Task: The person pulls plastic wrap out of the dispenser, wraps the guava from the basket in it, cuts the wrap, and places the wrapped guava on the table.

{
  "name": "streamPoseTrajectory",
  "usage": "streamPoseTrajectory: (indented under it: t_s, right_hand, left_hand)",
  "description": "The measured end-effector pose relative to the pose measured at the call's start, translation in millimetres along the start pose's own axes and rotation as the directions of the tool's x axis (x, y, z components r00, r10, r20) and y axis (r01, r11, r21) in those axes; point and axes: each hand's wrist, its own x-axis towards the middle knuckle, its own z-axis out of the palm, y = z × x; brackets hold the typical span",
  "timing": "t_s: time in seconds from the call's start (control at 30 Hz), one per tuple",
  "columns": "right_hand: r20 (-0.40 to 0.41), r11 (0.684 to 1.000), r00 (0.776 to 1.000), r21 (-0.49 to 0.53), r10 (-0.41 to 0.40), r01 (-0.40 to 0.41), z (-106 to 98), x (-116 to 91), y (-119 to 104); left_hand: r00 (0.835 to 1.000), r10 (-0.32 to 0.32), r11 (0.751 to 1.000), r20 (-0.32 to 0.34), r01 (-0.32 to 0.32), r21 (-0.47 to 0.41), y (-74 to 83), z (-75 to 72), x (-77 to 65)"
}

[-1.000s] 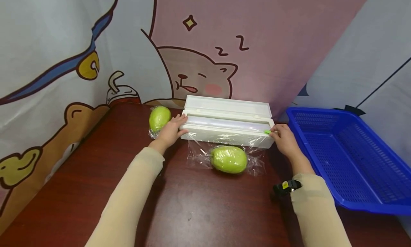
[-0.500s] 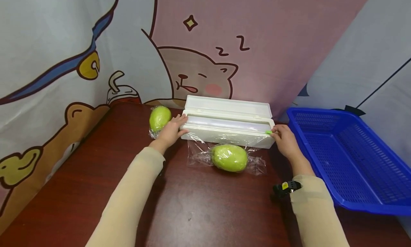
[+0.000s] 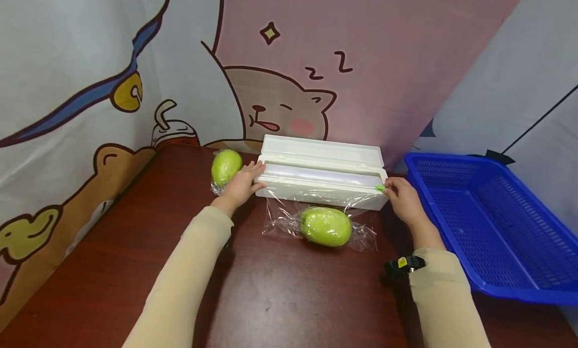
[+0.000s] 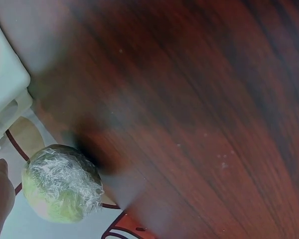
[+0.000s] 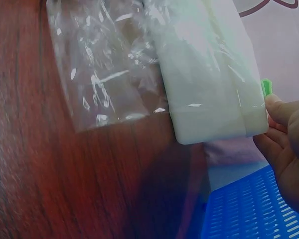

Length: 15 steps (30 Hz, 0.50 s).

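Observation:
A white plastic cling film box (image 3: 322,190) lies on the table with its lid raised and a roll of film (image 3: 320,176) inside. My left hand (image 3: 241,185) rests on the box's left end, fingers extended and thumb at the front. At the right end, my right hand (image 3: 404,200) holds the corner, its thumb on a small green slider (image 5: 267,87). Film hangs from the front edge and surrounds a green oval fruit (image 3: 326,226). Beyond my left hand sits another film-wrapped green fruit (image 3: 227,167), also visible in the left wrist view (image 4: 64,184).
A blue perforated plastic basket (image 3: 478,282) stands at the right, close to my right forearm. Behind the dark red-brown table (image 3: 271,298) hangs a cartoon-printed cloth (image 3: 384,62). A dark watch-like band (image 3: 404,265) is on my right wrist.
The fruit in the film in front of the box has rocked slightly and lies a touch nearer to me. Both hands keep their places at the box ends.

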Motion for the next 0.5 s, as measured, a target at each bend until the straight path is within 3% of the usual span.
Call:
streamPoseTrajectory:
  t_s: [0.5]
  right_hand:
    - [0.014, 0.996, 0.996, -0.008, 0.089, -0.089, -9.4, -6.8, 5.7]
  left_hand:
    - [1.0, -0.007, 1.0, 0.009, 0.007, -0.006, 2.5, -0.6, -0.9]
